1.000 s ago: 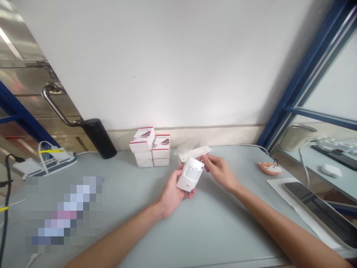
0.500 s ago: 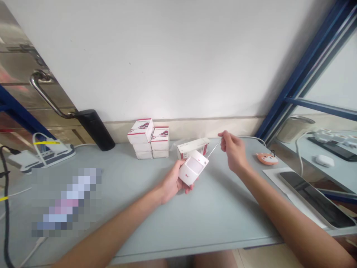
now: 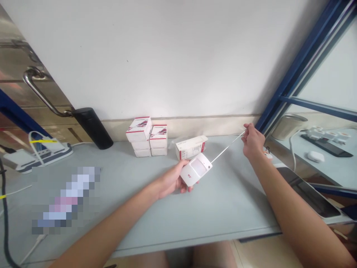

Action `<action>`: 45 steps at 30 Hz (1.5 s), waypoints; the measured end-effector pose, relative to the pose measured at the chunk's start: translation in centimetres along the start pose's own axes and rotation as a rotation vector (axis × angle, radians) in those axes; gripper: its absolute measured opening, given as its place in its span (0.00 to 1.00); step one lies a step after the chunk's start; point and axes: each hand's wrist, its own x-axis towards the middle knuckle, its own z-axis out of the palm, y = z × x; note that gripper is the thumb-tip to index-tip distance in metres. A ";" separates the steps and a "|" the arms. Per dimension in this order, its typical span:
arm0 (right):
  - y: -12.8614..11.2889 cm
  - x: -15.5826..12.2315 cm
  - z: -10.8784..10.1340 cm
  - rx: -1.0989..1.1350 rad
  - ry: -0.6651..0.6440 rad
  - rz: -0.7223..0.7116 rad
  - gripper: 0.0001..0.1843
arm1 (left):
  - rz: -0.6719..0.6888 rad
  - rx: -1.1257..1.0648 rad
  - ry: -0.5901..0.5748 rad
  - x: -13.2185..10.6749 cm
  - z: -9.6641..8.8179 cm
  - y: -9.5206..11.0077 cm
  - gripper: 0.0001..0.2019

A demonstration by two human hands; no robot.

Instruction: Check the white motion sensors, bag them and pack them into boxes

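My left hand point(image 3: 172, 181) is closed around the lower left side of a white motion detector point(image 3: 196, 169), held tilted above the table with its window facing up. A thin metal telescopic antenna point(image 3: 227, 148) sticks out of the detector's upper right corner. At its far end, the fingers of my right hand point(image 3: 254, 142) pinch the tip. Just behind the detector lies a long white and red carton point(image 3: 190, 147), and clear plastic shows beside it.
Small white and red boxes point(image 3: 138, 131) stand stacked against the wall. A black cylinder point(image 3: 93, 128) and a power strip point(image 3: 47, 156) are at left, near a blurred-out object point(image 3: 67, 201). Under my right forearm lies a phone-like dark slab point(image 3: 309, 193). A blue frame point(image 3: 292, 67) rises at right.
My right hand has moved right and slightly away, and the antenna now shows much longer. The detector has turned a little clockwise in my left hand. The whole view has shifted slightly.
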 end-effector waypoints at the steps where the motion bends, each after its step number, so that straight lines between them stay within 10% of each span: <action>1: 0.1 0.1 -0.1 0.003 -0.015 -0.007 0.19 | 0.000 0.008 -0.003 -0.1 0.0 0.0 0.25; 27: -0.1 -1.9 1.0 0.186 -0.229 0.042 0.30 | 0.118 -0.065 -0.009 -0.7 -0.5 -1.0 0.24; 45: 1.5 -9.9 3.2 -0.121 -0.911 0.063 0.19 | 0.198 -0.269 0.060 -0.5 -0.6 -1.0 0.23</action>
